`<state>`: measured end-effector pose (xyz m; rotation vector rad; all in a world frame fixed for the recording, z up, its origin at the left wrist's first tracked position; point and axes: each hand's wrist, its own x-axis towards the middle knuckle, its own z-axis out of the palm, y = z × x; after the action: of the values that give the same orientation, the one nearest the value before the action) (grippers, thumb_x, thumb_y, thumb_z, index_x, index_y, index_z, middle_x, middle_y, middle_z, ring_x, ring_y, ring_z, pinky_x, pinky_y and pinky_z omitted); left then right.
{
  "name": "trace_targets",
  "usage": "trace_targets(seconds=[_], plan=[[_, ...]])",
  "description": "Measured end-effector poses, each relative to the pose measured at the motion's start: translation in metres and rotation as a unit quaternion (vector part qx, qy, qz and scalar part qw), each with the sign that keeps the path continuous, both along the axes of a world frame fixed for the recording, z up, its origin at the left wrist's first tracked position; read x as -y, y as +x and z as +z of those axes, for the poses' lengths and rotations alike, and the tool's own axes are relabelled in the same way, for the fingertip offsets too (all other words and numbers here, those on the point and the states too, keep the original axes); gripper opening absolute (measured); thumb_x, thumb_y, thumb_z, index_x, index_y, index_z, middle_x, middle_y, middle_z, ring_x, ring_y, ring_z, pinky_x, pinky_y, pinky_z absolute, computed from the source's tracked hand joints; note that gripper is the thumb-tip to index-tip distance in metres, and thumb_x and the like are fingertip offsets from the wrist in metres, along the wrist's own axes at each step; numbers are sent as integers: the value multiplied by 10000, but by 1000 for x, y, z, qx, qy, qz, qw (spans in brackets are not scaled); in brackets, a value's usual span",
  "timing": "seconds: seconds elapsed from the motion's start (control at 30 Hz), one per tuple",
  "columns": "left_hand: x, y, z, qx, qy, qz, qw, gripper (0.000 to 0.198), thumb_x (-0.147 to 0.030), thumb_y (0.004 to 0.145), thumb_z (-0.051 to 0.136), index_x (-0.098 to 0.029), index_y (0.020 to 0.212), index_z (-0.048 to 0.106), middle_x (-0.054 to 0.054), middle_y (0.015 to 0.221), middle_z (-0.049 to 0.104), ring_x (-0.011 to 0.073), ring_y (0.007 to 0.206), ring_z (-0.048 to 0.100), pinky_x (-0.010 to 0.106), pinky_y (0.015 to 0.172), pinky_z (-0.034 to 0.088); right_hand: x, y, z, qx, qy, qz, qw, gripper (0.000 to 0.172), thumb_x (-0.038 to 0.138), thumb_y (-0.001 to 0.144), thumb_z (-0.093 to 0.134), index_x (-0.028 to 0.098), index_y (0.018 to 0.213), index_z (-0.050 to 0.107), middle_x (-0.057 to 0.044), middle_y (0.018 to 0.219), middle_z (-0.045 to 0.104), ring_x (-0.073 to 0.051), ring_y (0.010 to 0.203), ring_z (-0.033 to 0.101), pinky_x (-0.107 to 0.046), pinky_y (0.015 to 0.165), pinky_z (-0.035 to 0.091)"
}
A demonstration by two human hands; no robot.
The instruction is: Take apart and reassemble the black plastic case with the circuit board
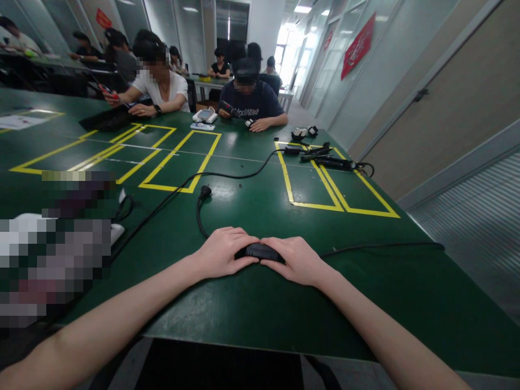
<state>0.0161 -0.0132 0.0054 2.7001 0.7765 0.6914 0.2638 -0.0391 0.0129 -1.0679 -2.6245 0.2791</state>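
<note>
In the head view a black power adapter [262,251] lies low over the green table, gripped from both ends. My left hand [225,252] is closed around its left end, thumb on the near side and fingers on the far side. My right hand [296,259] wraps the other end in the same way, and the fingertips of both hands nearly meet. From behind my left hand a black cord curves up to a mains plug [205,192]. A thinner black cord [382,247] runs from beside my right hand to the right table edge.
Yellow tape rectangles [291,189] mark the green table [244,216]. Another black cable [227,175] crosses it toward black tools [333,161] at the right. Two people sit across the table, near a white device [205,115]. Blurred items lie at the left.
</note>
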Motion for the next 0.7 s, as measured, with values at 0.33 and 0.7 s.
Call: trace_targets(seconds=[0.33,0.7], plan=[[-4,-2,3,1,65,9,998,475,-517,1054,529,-167,1368,594,114,1100,760,245,974,726,371,860,572,1,2,1,-15,22,-21,999,274,443,1053,529,196,1131,617,-70,907,771,-211,742,722,-286,649,455],[0,-3,4,31,124,-14,992,352,-426,1103,447,-141,1213,621,99,1002,760,213,886,712,333,761,536,-1,7,-5,-125,-86,9,988,345,407,988,616,207,1268,595,-101,1141,747,-242,961,719,-339,830,517]])
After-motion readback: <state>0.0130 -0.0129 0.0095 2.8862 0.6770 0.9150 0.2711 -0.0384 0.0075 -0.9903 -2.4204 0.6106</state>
